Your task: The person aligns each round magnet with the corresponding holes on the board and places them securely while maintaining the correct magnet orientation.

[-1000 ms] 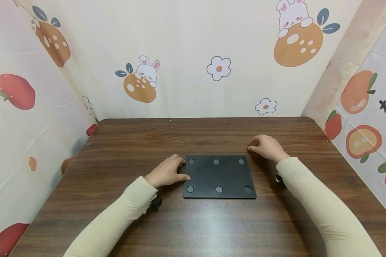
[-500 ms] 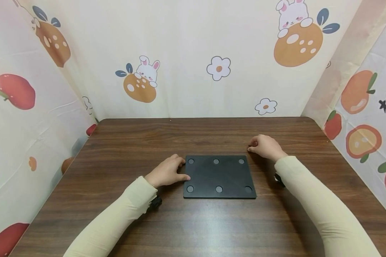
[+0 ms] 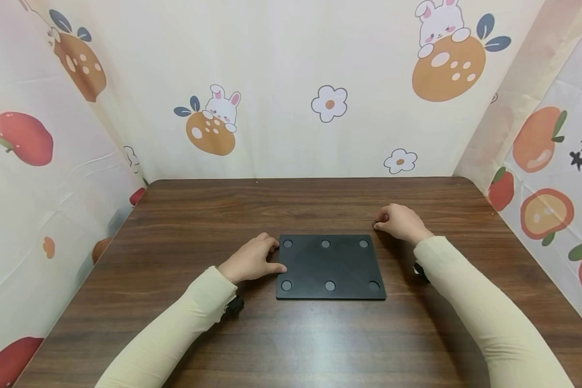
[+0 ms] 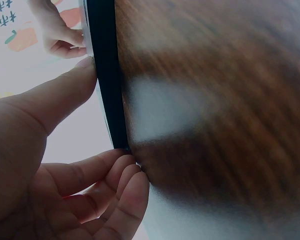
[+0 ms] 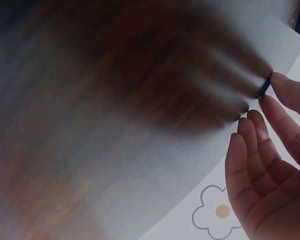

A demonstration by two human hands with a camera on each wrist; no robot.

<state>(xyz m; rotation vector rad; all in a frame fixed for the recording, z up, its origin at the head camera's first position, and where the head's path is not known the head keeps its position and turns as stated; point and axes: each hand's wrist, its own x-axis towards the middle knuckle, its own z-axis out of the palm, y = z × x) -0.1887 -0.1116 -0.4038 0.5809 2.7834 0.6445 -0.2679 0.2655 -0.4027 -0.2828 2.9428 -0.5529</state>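
A flat black rectangular board (image 3: 331, 265) lies on the wooden table, with several round recesses along its far and near sides. My left hand (image 3: 252, 260) rests at its left side, thumb over the edge and fingertips against the far-left corner. In the left wrist view, the board (image 4: 106, 75) shows edge-on beside the left thumb (image 4: 72, 90). Beyond the board's far-right corner, my right hand (image 3: 401, 222) is low over the table. Its thumb and index finger pinch a small, thin black piece (image 5: 264, 87), seen edge-on in the right wrist view.
The brown table (image 3: 252, 205) extends around the board, its front part shiny. A printed curtain (image 3: 281, 108) with rabbits, fruit and flowers hangs along the back edge, and more printed cloth (image 3: 538, 161) lines both sides.
The left hand and the board hold still. The right forearm has shifted very slightly to the left, and a dark edge now shows at the right fingertips.
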